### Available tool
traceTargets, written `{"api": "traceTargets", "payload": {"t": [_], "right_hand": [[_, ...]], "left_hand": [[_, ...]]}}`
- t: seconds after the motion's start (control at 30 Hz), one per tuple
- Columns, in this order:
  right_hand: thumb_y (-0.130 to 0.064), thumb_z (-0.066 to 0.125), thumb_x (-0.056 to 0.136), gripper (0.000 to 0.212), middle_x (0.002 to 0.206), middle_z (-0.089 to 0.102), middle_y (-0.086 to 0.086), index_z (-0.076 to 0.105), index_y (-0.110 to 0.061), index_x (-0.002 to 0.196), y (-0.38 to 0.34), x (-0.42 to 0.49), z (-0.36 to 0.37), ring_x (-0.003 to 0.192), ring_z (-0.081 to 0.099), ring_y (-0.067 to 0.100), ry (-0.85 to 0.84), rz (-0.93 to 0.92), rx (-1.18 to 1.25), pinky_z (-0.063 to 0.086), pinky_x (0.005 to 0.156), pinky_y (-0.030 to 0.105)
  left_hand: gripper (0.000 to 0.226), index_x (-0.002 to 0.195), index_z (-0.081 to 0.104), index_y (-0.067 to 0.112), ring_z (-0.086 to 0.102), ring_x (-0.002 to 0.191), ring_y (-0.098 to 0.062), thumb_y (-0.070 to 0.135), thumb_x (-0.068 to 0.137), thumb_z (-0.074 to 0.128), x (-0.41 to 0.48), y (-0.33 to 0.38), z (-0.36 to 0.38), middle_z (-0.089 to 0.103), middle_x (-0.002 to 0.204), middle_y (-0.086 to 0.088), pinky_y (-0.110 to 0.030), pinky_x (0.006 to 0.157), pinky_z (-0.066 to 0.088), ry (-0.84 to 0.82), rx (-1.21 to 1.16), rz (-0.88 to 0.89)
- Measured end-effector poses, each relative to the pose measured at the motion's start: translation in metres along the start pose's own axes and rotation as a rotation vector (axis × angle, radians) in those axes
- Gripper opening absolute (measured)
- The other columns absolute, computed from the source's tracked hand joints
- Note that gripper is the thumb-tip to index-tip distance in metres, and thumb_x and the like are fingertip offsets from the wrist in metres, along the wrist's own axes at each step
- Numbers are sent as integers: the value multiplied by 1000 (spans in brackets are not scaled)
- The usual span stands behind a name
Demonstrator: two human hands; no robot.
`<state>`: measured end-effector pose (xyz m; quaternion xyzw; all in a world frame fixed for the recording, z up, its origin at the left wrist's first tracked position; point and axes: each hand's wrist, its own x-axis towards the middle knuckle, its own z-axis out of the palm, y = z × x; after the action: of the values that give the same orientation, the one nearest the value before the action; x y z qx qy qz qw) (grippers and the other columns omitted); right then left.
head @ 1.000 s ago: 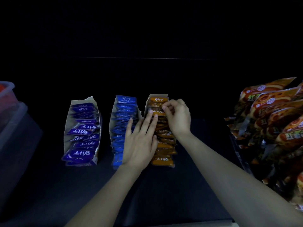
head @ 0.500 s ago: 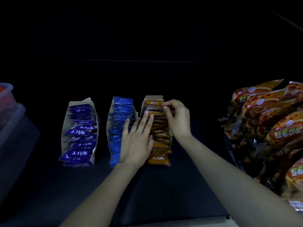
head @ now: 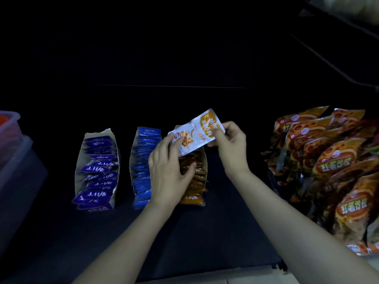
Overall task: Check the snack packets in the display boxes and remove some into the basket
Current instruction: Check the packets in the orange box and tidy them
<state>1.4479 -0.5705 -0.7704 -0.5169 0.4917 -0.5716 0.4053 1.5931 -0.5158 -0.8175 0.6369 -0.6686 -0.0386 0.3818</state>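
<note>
Shelf [head: 215, 232] black, room v. dark

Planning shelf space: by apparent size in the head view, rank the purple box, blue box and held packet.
1. Purple box and blue box: alike, blue partly hidden.
2. Held packet.

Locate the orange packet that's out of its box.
Head view, centre: the orange packet is held over the far end of the orange display box, pinched by the right hand, the left hand touching its left edge.
</note>
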Motion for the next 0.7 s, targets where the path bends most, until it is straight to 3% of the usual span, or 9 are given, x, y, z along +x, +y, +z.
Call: {"api": "traceTargets", "payload": {"t": [0.07,0.17,0.3,0.4,0.5,0.6,0.7], "right_hand": [[-5,57,95,10,85,68,9,56,-6,85,-4,-4,0,72,64,16,-72,85,49,53,66,32],[-8,57,96,11,91,68,8,58,0,89,-10,-13,0,78,64,12,-192,131,111,53,70,25],[-19,56,97,30,107,66,10,60,7,113,-14,-21,0,87,64,-1,-324,146,83,50,76,12],[-6,64,92,24,121,64,16,63,-4,116,-13,-20,4,95,68,13,-285,170,75,56,83,26],[6,66,87,26,112,68,17,64,-8,109,-12,-19,6,94,68,24,-226,144,36,57,86,40],[5,67,86,25,104,70,13,65,-10,107,-13,-20,6,93,70,23,-212,111,21,60,82,37],[4,68,86,25,101,70,12,64,-9,107,-9,-20,5,95,71,25,-198,104,24,60,80,35]], "left_hand": [[62,136,48,18,39,130,-22,33,82,73,0,3,-3,45,139,-3,-40,108,28,60,-4,-15],[38,123,59,20,50,116,-20,22,87,67,-2,0,-7,59,122,3,-36,98,32,116,-34,-27],[13,104,66,22,61,78,-16,20,98,54,-1,-6,-10,63,82,10,-36,71,46,105,-258,-109],[13,100,65,23,66,78,-7,17,100,53,2,-1,-15,70,87,6,-26,66,52,13,-622,-292],[17,98,64,24,68,84,-7,11,99,53,4,1,-16,72,92,4,-23,71,52,-66,-818,-390],[16,105,67,19,70,95,-18,13,100,52,3,-4,-14,74,100,-1,-32,80,55,-138,-928,-445],[17,109,66,15,70,96,-20,12,100,52,2,-4,-15,74,102,-3,-27,78,54,-144,-985,-440]]}}
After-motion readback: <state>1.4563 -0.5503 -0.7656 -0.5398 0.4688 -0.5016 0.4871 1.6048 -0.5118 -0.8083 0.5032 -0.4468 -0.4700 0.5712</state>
